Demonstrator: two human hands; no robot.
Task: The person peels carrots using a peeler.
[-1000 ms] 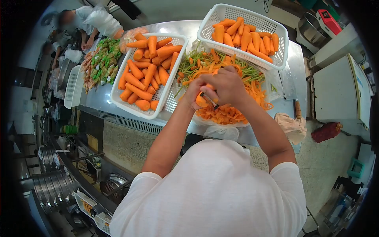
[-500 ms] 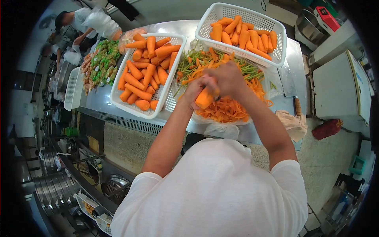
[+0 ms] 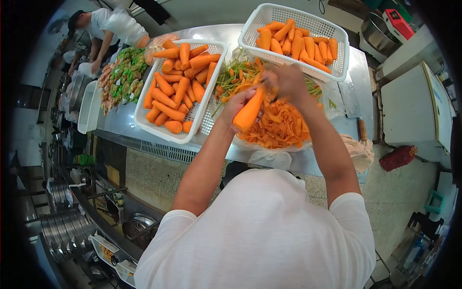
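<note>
My left hand [image 3: 234, 107] is wrapped round a peeled orange carrot [image 3: 249, 113], its thick end tilted toward me. By the carrot's far end is my right hand [image 3: 288, 86], smeared by motion with its fingers curled. Whatever it grips is hidden. Below both hands lies a heap of orange carrot peelings [image 3: 279, 132] on a clear plastic bag [image 3: 269, 159]. Green stalks [image 3: 234, 71] and small carrot ends are mixed in at the heap's far side.
White baskets of carrots stand at left [image 3: 180, 140] and back right [image 3: 344, 55]. A cleaver [image 3: 350, 98] and a cloth [image 3: 358, 153] lie at right. Green-wrapped bundles [image 3: 126, 72] are piled far left, near a co-worker [image 3: 98, 26]. The steel table [image 3: 120, 124] has a near edge before me.
The carrot now shows more of its length in my left hand. My right hand has shifted slightly away and right, uncovering more peelings. The co-worker's arms have moved.
</note>
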